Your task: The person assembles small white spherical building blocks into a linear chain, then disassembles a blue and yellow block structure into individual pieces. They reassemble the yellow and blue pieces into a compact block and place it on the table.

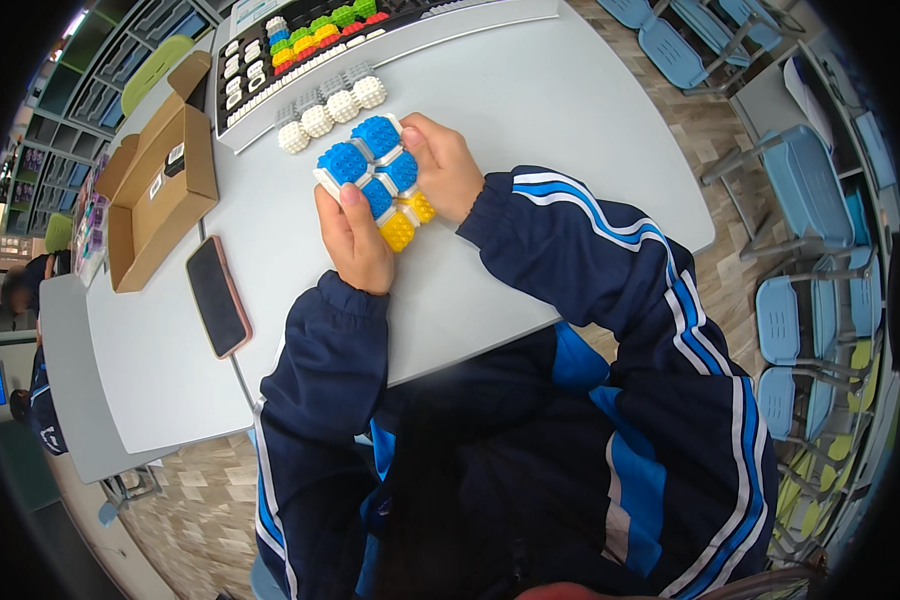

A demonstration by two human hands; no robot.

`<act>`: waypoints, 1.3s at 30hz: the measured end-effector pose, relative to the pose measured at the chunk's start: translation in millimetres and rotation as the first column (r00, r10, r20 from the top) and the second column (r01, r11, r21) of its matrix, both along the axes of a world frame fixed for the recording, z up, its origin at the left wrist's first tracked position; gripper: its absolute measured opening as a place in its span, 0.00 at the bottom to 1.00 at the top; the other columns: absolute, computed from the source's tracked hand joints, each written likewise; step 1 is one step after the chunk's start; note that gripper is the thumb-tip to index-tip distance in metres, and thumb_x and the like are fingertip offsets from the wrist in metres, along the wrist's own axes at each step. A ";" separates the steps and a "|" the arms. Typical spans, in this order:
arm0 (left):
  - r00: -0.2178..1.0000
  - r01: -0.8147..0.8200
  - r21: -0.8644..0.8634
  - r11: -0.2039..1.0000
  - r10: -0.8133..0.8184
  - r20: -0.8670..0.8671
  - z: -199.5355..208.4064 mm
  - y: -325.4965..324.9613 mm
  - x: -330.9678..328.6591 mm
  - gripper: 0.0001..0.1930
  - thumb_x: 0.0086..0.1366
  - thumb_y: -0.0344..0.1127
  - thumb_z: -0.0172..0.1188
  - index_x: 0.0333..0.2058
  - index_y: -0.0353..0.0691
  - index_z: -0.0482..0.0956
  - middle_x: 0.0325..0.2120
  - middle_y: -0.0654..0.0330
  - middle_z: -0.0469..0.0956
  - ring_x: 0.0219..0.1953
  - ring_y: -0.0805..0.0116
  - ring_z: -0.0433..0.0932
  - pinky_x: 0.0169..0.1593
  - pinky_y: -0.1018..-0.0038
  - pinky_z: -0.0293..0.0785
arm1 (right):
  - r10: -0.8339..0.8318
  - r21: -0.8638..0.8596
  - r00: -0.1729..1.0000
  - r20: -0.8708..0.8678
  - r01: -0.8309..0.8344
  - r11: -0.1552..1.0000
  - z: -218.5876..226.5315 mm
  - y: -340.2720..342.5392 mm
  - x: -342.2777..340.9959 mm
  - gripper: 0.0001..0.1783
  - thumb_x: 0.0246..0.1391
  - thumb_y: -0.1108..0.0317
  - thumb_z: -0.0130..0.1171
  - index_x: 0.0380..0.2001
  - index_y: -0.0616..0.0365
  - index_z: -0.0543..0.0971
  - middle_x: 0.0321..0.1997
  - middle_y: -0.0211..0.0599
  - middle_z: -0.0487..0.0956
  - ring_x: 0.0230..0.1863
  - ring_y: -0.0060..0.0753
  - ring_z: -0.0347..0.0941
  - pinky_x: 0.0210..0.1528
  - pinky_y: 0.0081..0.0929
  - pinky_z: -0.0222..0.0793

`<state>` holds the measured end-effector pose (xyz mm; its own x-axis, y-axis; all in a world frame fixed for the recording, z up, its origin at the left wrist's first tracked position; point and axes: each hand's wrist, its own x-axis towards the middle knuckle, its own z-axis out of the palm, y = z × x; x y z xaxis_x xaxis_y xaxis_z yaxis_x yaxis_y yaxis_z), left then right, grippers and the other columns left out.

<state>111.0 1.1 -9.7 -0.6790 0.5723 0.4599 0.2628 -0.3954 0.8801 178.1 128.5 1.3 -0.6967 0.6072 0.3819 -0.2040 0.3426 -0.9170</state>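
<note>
Between my two hands, above the table, is a studded building-block assembly [398,172] with several blue pieces, yellow pieces at its near end and white parts between them. My left hand [356,238] grips its left side, thumb on the near-left edge by a blue piece. My right hand [444,168] closes on the far-right edge, thumb on top; its other fingers are hidden beneath. Just beyond lies a row of white studded blocks [342,106] with grey pieces behind them.
A long parts tray [400,35] with colored and white pieces stands at the far side of the white table [570,130]. To the left are an open cardboard box [192,190] and a phone [218,298]. Blue chairs [812,190] stand at right. People are at far left.
</note>
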 end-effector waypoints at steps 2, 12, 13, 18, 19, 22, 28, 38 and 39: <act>1.000 0.006 0.004 1.000 -0.006 0.012 1.9 -0.4 1.8 0.17 0.77 0.44 0.39 0.51 0.35 0.67 0.45 0.58 0.74 0.45 0.76 0.72 0.51 0.76 0.69 | -0.004 -0.016 1.000 -0.009 0.003 1.000 -0.8 -1.2 -0.5 0.20 0.71 0.57 0.42 0.38 0.63 0.74 0.26 0.36 0.75 0.30 0.24 0.69 0.37 0.25 0.68; 0.996 0.017 0.006 1.000 -0.017 0.088 5.9 0.7 2.5 0.16 0.77 0.44 0.41 0.47 0.36 0.68 0.41 0.61 0.73 0.42 0.79 0.70 0.49 0.79 0.67 | -0.057 0.031 0.998 0.029 0.056 0.998 -4.8 -0.4 -6.0 0.19 0.72 0.59 0.41 0.35 0.63 0.74 0.24 0.38 0.73 0.28 0.26 0.67 0.35 0.27 0.67; 0.996 0.019 0.007 1.000 -0.020 0.083 5.7 0.2 1.9 0.16 0.77 0.43 0.41 0.48 0.36 0.68 0.42 0.61 0.73 0.42 0.79 0.70 0.49 0.78 0.67 | -0.048 0.025 0.998 0.027 0.048 0.999 -4.7 -0.3 -6.1 0.19 0.72 0.59 0.41 0.35 0.64 0.73 0.24 0.38 0.73 0.27 0.26 0.67 0.35 0.27 0.66; 0.994 0.000 -0.071 0.997 0.008 0.108 5.9 -0.5 2.7 0.18 0.77 0.44 0.39 0.52 0.34 0.67 0.44 0.59 0.73 0.45 0.76 0.71 0.52 0.76 0.67 | -0.096 0.135 0.995 -0.018 0.097 0.986 -10.8 6.8 -8.6 0.21 0.72 0.57 0.39 0.36 0.62 0.74 0.23 0.37 0.74 0.24 0.27 0.68 0.30 0.25 0.67; 1.000 -0.004 -0.031 0.999 0.005 0.029 8.2 -1.0 3.9 0.19 0.77 0.44 0.38 0.52 0.34 0.67 0.45 0.59 0.73 0.46 0.76 0.71 0.52 0.76 0.67 | -0.060 -0.101 0.998 0.024 0.062 0.993 -11.1 14.2 -7.0 0.21 0.72 0.56 0.39 0.36 0.62 0.74 0.23 0.36 0.75 0.22 0.26 0.68 0.28 0.25 0.67; 0.999 -0.036 -0.013 0.999 0.036 -0.016 3.6 -5.5 -1.6 0.22 0.77 0.47 0.36 0.54 0.35 0.66 0.46 0.58 0.74 0.47 0.74 0.71 0.54 0.74 0.66 | 0.049 -0.522 0.999 0.009 -0.037 0.852 8.5 32.9 5.6 0.22 0.72 0.55 0.35 0.39 0.59 0.75 0.22 0.36 0.77 0.16 0.22 0.70 0.20 0.21 0.68; 0.930 0.072 -0.090 0.993 -0.034 0.367 17.5 -4.9 -9.7 0.27 0.75 0.56 0.36 0.52 0.36 0.68 0.36 0.55 0.78 0.26 0.69 0.79 0.23 0.75 0.76 | -0.150 -0.181 0.988 -0.023 0.144 0.973 -4.1 48.3 -2.0 0.18 0.70 0.61 0.42 0.35 0.64 0.75 0.24 0.41 0.79 0.20 0.33 0.75 0.24 0.30 0.72; 0.532 0.568 0.133 0.812 -0.485 0.693 14.5 -17.8 -43.6 0.36 0.69 0.66 0.38 0.49 0.36 0.74 0.35 0.55 0.83 0.26 0.64 0.83 0.18 0.73 0.76 | -0.138 0.417 0.986 0.092 0.088 0.905 -21.1 49.0 -3.7 0.13 0.63 0.61 0.55 0.36 0.60 0.81 0.38 0.37 0.81 0.32 0.30 0.76 0.36 0.29 0.70; 0.492 0.620 0.156 0.769 -0.536 0.685 14.5 -18.2 -46.3 0.37 0.69 0.67 0.38 0.49 0.35 0.74 0.35 0.54 0.83 0.27 0.64 0.83 0.21 0.72 0.78 | -0.074 0.282 0.995 0.068 0.052 0.958 -18.5 49.3 -3.0 0.14 0.64 0.60 0.55 0.37 0.59 0.81 0.39 0.35 0.81 0.32 0.28 0.75 0.36 0.28 0.70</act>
